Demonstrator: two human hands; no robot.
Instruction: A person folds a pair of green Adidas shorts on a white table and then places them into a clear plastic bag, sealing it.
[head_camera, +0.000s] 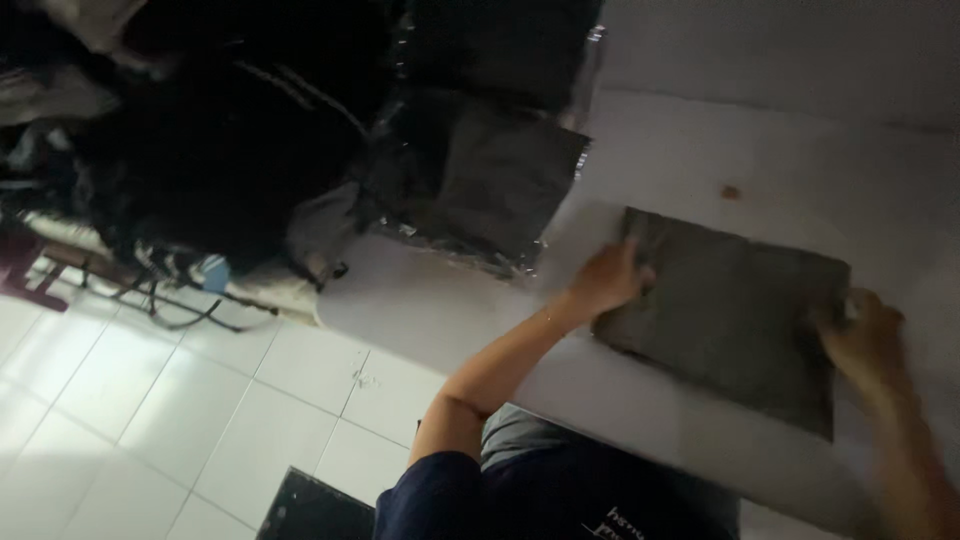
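Nearest to us, our left hand (608, 280) reaches from a dark blue sleeve (430, 495) across the counter (450, 310) and rests on the left edge of a grey mat (735, 320). Its grip looks loosely curled, fingers bent over the mat's upper left corner, thumb at the edge; motion blur keeps us from telling whether it pinches the mat or only presses it. Our right hand (865, 335) sits at the mat's right edge, fingers curled down onto it, also blurred, so we cannot tell how tight that grip is. The mat lies flat between both hands, near the counter's front edge. Farther off, a second grey sheet (490, 180) with shiny borders lies at the counter's far left corner, beside a dark heap (220, 140).
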